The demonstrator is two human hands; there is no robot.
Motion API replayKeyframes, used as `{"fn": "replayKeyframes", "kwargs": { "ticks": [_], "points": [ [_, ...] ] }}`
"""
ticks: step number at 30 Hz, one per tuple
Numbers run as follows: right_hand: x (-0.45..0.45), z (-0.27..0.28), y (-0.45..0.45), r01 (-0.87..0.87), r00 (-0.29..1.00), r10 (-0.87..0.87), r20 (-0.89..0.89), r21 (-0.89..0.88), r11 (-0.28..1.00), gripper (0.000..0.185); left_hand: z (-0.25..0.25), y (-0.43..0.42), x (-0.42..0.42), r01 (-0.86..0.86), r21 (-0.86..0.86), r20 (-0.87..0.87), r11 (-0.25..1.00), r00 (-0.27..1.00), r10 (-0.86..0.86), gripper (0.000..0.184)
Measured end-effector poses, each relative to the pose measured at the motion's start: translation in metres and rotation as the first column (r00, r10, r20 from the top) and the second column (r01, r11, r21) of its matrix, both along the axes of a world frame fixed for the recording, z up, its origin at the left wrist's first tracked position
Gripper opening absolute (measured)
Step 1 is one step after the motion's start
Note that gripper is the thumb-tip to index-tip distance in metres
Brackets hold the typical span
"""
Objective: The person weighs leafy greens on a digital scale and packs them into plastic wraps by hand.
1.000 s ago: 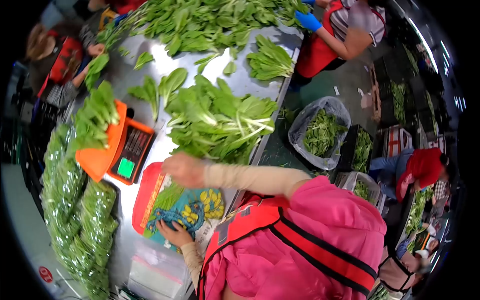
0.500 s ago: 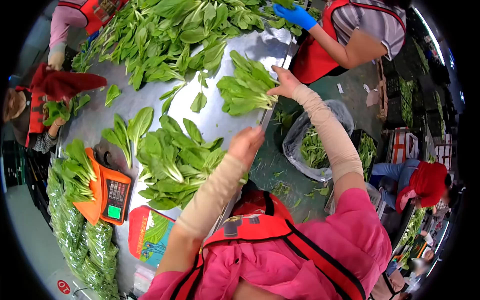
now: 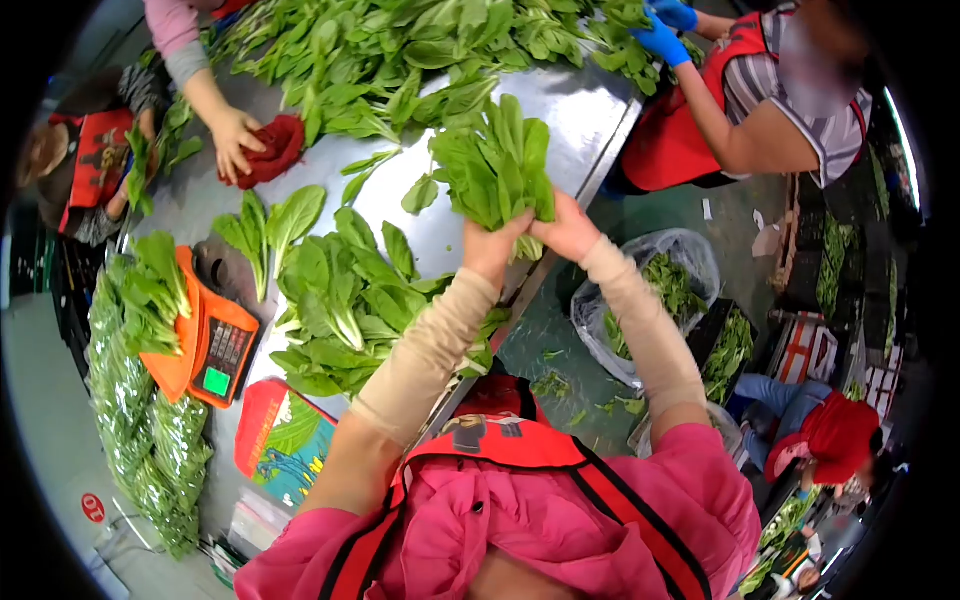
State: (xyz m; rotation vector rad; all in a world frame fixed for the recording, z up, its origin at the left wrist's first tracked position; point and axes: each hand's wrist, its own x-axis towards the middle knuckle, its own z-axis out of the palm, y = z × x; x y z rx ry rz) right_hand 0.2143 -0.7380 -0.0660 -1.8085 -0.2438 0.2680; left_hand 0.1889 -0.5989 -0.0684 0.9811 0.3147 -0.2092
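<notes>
The left hand [image 3: 490,250] and right hand [image 3: 568,228] curl around the stems of the greens [image 3: 495,165] near the table's [image 3: 590,95] right edge; uneven grip could shed leaves (possibly onto the floor [image 3: 735,190]).

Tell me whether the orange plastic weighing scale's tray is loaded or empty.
Loaded: a bunch of broad-leafed green vegetables lies on the orange plastic tray, covering part of it.

On the worktable [image 3: 575,110], a scale [image 3: 228,345] bearing loose greens [image 3: 155,310] sits left of the near pile [image 3: 335,290]; bagged greens [image 3: 120,370] lie farther left, their support unclear. The held bunch [image 3: 490,160] is right, before the far heap [image 3: 400,50].
</notes>
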Motion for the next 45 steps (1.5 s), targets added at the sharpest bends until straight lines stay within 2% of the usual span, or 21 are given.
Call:
{"fn": "replayKeyframes", "kwargs": {
  "ticks": [4, 6, 10, 12, 14, 15, 17, 18, 20, 22, 24, 26, 28, 29, 31, 34, 37, 39, 40, 42, 45],
  "points": [
    [-0.039, 0.045, 0.052, -0.029, 0.998, 0.022, 0.063, 0.110, 0.993, 0.055, 0.027, 0.052, -0.044, -0.081, 0.116, 0.176, 0.990, 0.983, 0.059, 0.047],
    [-0.057, 0.042, 0.080, -0.067, 0.996, 0.065, 0.053, 0.025, 0.997, 0.063, 0.032, 0.087, -0.070, -0.081, 0.168, 0.204, 0.982, 0.978, 0.046, 0.046],
    [-0.097, 0.047, 0.160, -0.198, 0.976, 0.154, 0.156, 0.319, 0.927, 0.062, 0.037, 0.153, -0.134, -0.272, 0.380, 0.319, 0.884, 0.936, 0.150, 0.049],
    [-0.123, 0.046, 0.191, -0.301, 0.947, 0.261, 0.186, 0.238, 0.923, 0.060, 0.041, 0.186, -0.172, -0.387, 0.620, 0.430, 0.682, 0.895, 0.116, 0.050],
    [-0.153, 0.015, 0.224, -0.373, 0.810, 0.350, 0.470, -0.046, 0.927, 0.057, 0.042, 0.214, -0.220, -0.446, 0.756, 0.456, 0.478, 0.884, 0.105, 0.048],
    [-0.172, 0.027, 0.246, -0.386, 0.812, 0.294, 0.505, 0.086, 0.918, 0.053, 0.046, 0.226, -0.243, -0.476, 0.758, 0.460, 0.446, 0.875, 0.151, 0.048],
    [-0.199, 0.029, 0.279, -0.529, 0.704, 0.394, 0.590, 0.065, 0.846, 0.055, 0.052, 0.246, -0.291, -0.373, 0.905, 0.374, 0.202, 0.927, 0.038, 0.048],
    [-0.213, 0.029, 0.291, -0.611, 0.607, 0.440, 0.662, 0.035, 0.791, 0.057, 0.041, 0.254, -0.318, -0.383, 0.905, 0.376, 0.187, 0.924, 0.073, 0.048],
    [-0.249, -0.002, 0.308, -0.689, 0.657, 0.583, 0.478, 0.068, 0.722, 0.059, -0.013, 0.266, -0.370, -0.493, 0.829, 0.407, 0.264, 0.856, 0.320, 0.048],
    [-0.279, -0.036, 0.322, -0.634, 0.773, 0.571, 0.276, 0.304, 0.711, 0.053, -0.034, 0.269, -0.392, -0.488, 0.847, 0.389, 0.212, 0.840, 0.378, 0.049],
    [-0.291, -0.076, 0.328, -0.647, 0.759, 0.586, 0.285, 0.220, 0.730, 0.050, -0.034, 0.266, -0.395, -0.572, 0.744, 0.383, 0.345, 0.788, 0.482, 0.048],
    [-0.294, -0.091, 0.332, -0.733, 0.656, 0.676, 0.336, 0.072, 0.676, 0.039, -0.060, 0.272, -0.403, -0.545, 0.765, 0.336, 0.343, 0.792, 0.510, 0.045],
    [-0.293, -0.060, 0.334, -0.735, 0.668, 0.696, 0.263, 0.089, 0.672, 0.039, -0.052, 0.276, -0.400, -0.322, 0.938, 0.343, -0.126, 0.910, 0.233, 0.040],
    [-0.289, -0.050, 0.340, -0.730, 0.679, 0.699, 0.224, 0.108, 0.675, 0.038, -0.047, 0.276, -0.392, -0.514, 0.852, 0.429, 0.104, 0.797, 0.425, 0.035],
    [-0.280, -0.023, 0.355, -0.722, 0.691, 0.696, 0.198, 0.122, 0.682, 0.038, -0.018, 0.285, -0.377, -0.544, 0.829, 0.433, 0.132, 0.772, 0.466, 0.034],
    [-0.257, 0.023, 0.390, -0.727, 0.633, 0.636, 0.442, 0.055, 0.684, 0.042, 0.011, 0.325, -0.349, -0.595, 0.801, 0.510, 0.066, 0.735, 0.448, 0.037],
    [-0.232, 0.058, 0.441, -0.677, 0.634, 0.532, 0.561, 0.071, 0.732, 0.052, 0.046, 0.370, -0.313, -0.808, 0.545, 0.548, 0.225, 0.546, 0.634, 0.036],
    [-0.216, 0.085, 0.480, -0.642, 0.625, 0.432, 0.650, 0.113, 0.758, 0.059, 0.070, 0.408, -0.295, -0.833, 0.078, 0.314, 0.548, 0.542, 0.779, 0.032],
    [-0.204, 0.090, 0.498, -0.645, 0.588, 0.466, 0.661, 0.036, 0.763, 0.067, 0.090, 0.421, -0.280, -0.854, -0.012, 0.387, 0.519, 0.475, 0.791, 0.031],
    [-0.190, 0.096, 0.535, -0.565, 0.577, 0.336, 0.745, 0.066, 0.823, 0.075, 0.101, 0.464, -0.264, -0.824, 0.160, 0.432, 0.543, 0.553, 0.713, 0.025],
    [-0.168, 0.087, 0.583, -0.462, 0.650, 0.311, 0.693, 0.036, 0.886, 0.079, 0.098, 0.527, -0.234, -0.777, 0.165, 0.475, 0.608, 0.603, 0.642, 0.029]
  ]
}}
